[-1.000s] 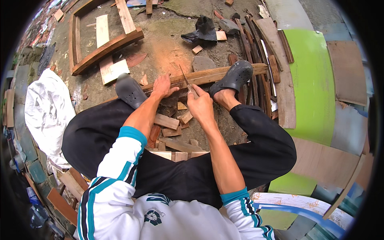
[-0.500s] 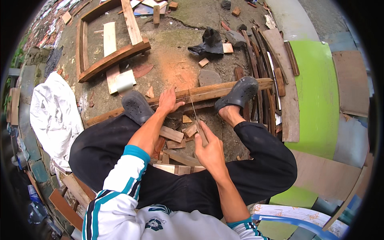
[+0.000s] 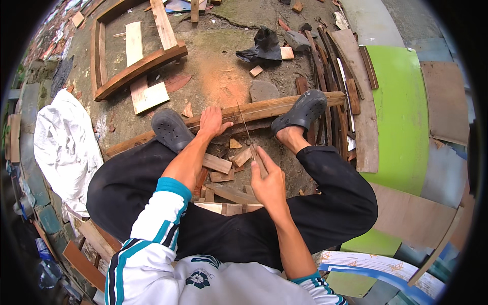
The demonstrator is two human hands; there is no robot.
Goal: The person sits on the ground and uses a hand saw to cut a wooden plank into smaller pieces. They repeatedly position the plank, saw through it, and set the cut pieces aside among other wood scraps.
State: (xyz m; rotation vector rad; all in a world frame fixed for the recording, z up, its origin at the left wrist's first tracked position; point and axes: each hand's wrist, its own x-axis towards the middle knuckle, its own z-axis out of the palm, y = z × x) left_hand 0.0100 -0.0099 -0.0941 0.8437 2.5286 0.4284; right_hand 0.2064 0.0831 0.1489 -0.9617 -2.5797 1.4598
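I squat over a long wooden plank [image 3: 290,105] pinned under my two dark clogs, one clog [image 3: 170,129] on the left and the other clog [image 3: 305,109] on the right. My left hand [image 3: 211,122] presses flat on the plank between the feet. My right hand [image 3: 269,184] grips the wooden handle of a hand saw [image 3: 245,128]. Its thin blade is seen edge-on and reaches forward to the plank just right of my left hand. Several short wooden offcuts [image 3: 218,163] lie on the ground between my legs.
A wooden frame [image 3: 137,68] with loose boards lies at the upper left. A white sheet [image 3: 61,142] is on the left and a black bag [image 3: 264,48] ahead. Stacked slats [image 3: 330,61] and a green panel [image 3: 401,112] are on the right. Sawdust covers the concrete.
My right hand has drawn the saw back toward my body, from above the plank to near my knees. My left hand has stayed on the plank.
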